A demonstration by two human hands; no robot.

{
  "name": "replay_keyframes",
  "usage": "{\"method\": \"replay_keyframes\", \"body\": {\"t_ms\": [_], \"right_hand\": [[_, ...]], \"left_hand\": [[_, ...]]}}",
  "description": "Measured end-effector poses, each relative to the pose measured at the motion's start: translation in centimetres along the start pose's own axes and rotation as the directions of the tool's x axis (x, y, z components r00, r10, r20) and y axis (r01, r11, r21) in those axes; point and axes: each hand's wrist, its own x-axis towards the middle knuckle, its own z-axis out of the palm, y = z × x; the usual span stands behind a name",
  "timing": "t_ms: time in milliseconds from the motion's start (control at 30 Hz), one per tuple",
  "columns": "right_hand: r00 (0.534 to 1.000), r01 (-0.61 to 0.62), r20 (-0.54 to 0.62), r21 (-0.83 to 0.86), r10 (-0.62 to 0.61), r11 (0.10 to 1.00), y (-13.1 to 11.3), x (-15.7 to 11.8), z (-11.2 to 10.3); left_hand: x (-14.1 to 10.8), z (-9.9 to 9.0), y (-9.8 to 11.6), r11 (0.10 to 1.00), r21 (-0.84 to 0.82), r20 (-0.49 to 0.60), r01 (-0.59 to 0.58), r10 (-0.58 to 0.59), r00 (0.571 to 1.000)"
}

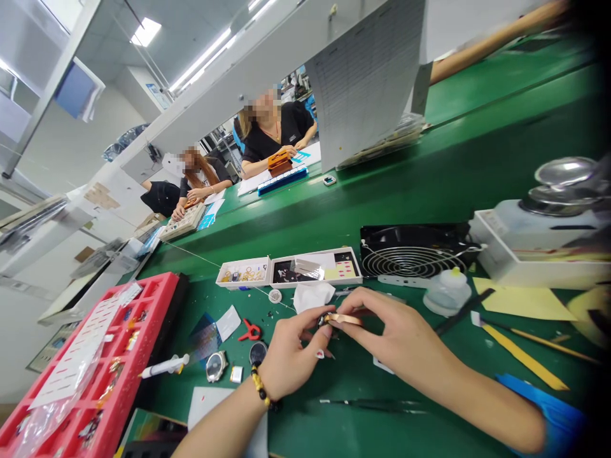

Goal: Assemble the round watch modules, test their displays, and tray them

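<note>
1. The thin, curved, gold-coloured, metal-looking piece [348, 319] lies between both hands, long axis roughly nine-to-three o'clock.
2. The right hand [400, 327], nearer, pinches it at its nine o'clock.
3. The left hand [286, 355] grips a small dark part [323, 320] at its two o'clock; cannot tell whether joined.

No text can be read: the printed rows on the hanging sheet [365, 95] and the small mark on a co-worker's black shirt [259, 149] are too blurred.
</note>
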Motion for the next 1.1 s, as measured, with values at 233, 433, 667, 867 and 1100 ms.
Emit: {"method": "replay_keyframes", "body": {"t_ms": [233,433,667,867,1100], "right_hand": [[1.000,-0.002,-0.020,0.007,0.002,1.000,-0.30,-0.07,-0.10],[1.000,0.004,-0.030,-0.015,-0.004,1.000,-0.49,0.04,-0.09],[1.000,0.001,-0.028,-0.028,-0.002,1.000,-0.62,0.00,-0.16],[1.000,-0.009,-0.004,-0.026,0.009,1.000,-0.49,-0.17,-0.18],[1.000,0.029,0.001,-0.059,-0.029,0.998,-0.43,-0.11,-0.07]], "left_hand": [[0.10,-0.15,-0.42,0.995,-0.103,0.028,0.008,-0.005,1.000],[0.13,-0.08,-0.30,0.989,-0.149,0.043,0.011,-0.005,0.999],[0.17,-0.09,-0.23,0.984,-0.174,0.051,0.028,-0.019,0.999],[0.17,-0.06,-0.26,0.990,-0.139,0.046,0.024,-0.017,0.999],[0.26,-0.12,-0.21,0.992,-0.124,0.044,0.035,-0.030,0.999]]}}
